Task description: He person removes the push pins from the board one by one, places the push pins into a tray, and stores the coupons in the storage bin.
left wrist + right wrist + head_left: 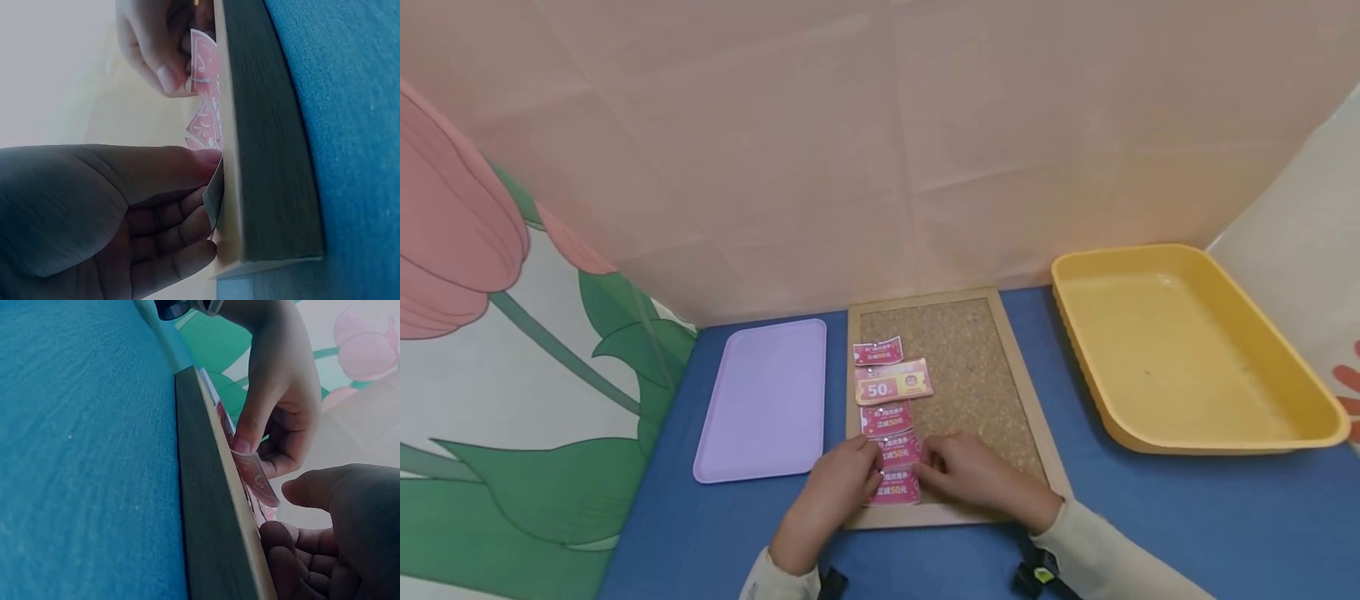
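Observation:
A cork board [973, 358] with a wooden frame lies flat, bearing a column of paper coupons along its left side. Most are pink-red; a larger one [895, 383] has a yellow panel. My left hand [842, 475] pinches the left end of the lowest pink coupon [895, 490] between thumb and fingers. In the right wrist view, this coupon's free end [259, 481] bends up off the board. Beside its right end is my right hand [973, 471], with thumb apart and fingers loosely curled. Nothing shows in its grasp.
Left of the board lies a purple tray [763, 400]. A deep yellow tray [1195, 358] stands at the right. Blue cloth [940, 562] covers the table, with a peach backdrop behind and a flower-patterned sheet at the left.

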Motion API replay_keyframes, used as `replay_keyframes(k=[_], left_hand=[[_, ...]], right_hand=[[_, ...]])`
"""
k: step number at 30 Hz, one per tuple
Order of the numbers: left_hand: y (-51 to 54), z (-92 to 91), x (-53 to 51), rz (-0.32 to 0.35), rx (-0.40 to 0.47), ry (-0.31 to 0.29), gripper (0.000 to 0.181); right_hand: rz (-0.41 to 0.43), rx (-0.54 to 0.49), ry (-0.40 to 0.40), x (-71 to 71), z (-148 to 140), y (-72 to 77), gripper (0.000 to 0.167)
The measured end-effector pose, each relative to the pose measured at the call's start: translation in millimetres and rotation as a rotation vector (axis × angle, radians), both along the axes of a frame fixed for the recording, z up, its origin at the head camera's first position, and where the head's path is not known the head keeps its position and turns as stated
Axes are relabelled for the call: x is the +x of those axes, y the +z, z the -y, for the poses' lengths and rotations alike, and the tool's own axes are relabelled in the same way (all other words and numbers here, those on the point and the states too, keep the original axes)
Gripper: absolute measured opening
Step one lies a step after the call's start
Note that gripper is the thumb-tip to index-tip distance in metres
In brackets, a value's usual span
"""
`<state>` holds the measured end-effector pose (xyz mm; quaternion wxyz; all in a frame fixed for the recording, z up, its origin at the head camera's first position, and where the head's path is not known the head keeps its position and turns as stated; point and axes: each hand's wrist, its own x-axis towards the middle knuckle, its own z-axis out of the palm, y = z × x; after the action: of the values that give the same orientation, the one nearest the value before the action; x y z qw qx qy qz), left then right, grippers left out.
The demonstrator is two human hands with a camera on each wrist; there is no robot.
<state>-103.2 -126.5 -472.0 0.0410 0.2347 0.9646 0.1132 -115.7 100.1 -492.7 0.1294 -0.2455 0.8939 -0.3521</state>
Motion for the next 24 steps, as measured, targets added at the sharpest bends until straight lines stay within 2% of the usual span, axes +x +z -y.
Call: replay_keyframes(k=[5, 13, 24], left_hand=[[-1.1, -0.9, 1.6, -0.028, -0.018, 0.011, 0.016], [-2.9, -6.7, 2.3, -0.084, -0.07, 0.025, 0.019], [-1.3, -7.1, 5.2, -0.131, -0.098, 0.026, 0.02]], right_hand=[[0.007, -0.001, 0.004, 0.7, 2.1, 0.6, 0.026], [-0.027, 0.005, 0.013, 1.0, 1.1, -1.7, 0.025], [0.002, -0.019, 0.027, 0.0, 3.3, -6.7, 0.024]])
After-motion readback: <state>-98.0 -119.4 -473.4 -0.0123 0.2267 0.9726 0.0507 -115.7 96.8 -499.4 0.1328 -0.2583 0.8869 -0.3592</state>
